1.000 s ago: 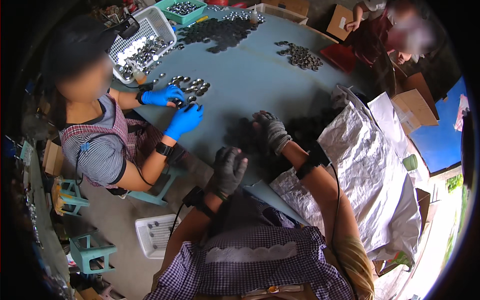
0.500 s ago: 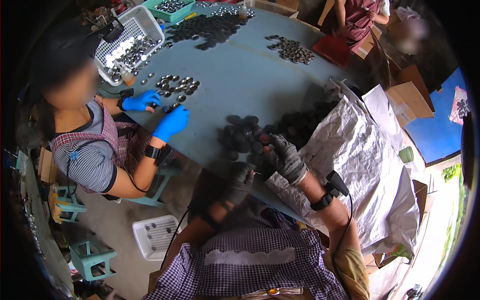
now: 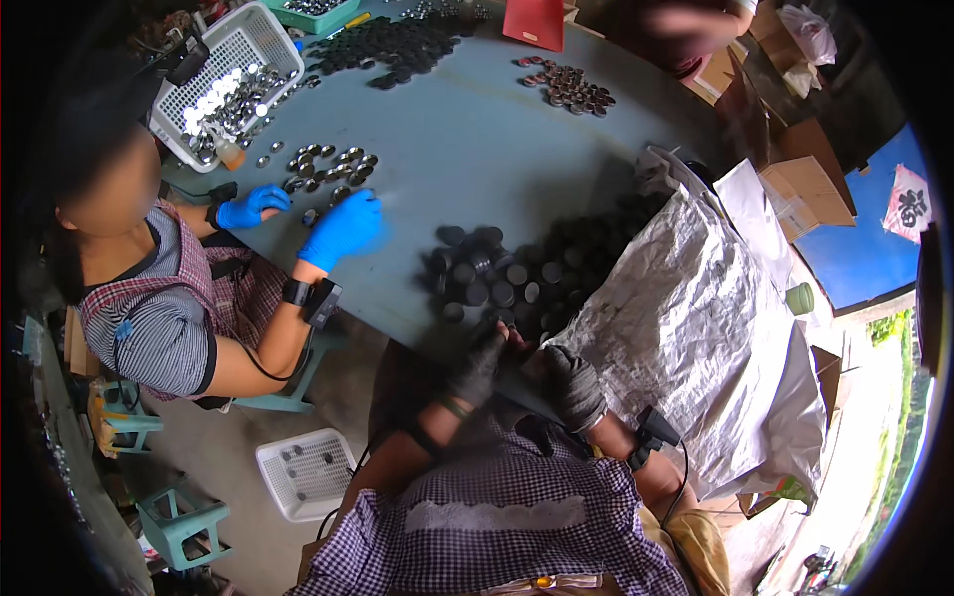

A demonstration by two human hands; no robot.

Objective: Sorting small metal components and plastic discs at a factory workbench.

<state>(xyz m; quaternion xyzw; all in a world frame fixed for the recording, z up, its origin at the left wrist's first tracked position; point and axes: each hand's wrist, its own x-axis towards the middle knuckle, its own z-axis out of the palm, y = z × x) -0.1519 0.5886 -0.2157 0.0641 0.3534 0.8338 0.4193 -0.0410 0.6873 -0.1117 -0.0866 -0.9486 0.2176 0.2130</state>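
My left hand [image 3: 483, 368], in a dark glove with bare fingertips, is at the table's near edge. Its fingers are pinched together, and whatever lies between them is too small and dark to make out. Close beside it on the right, my right hand [image 3: 573, 385], in a grey glove, is curled closed. Its fingertips are hidden, so what it holds cannot be seen. Just beyond both hands lies a heap of round dark discs [image 3: 477, 295], some flat and some overlapping. More black discs [image 3: 596, 241] spread to the right, up to a crumpled silver sheet [image 3: 686, 298].
At left, a co-worker's blue-gloved hands [image 3: 343, 230] are by shiny metal caps [image 3: 333, 167]. A white basket [image 3: 288, 40] of caps, a dark disc pile [image 3: 388, 52], brown-rimmed discs [image 3: 571, 87] and a red tray [image 3: 534, 22] are farther back. Another white basket [image 3: 266, 477] is on the floor.
My right hand has drawn back from the disc heap toward my body, beside my left hand. The co-worker's blue-gloved hands have moved apart. The red tray at the back has shifted left and away.
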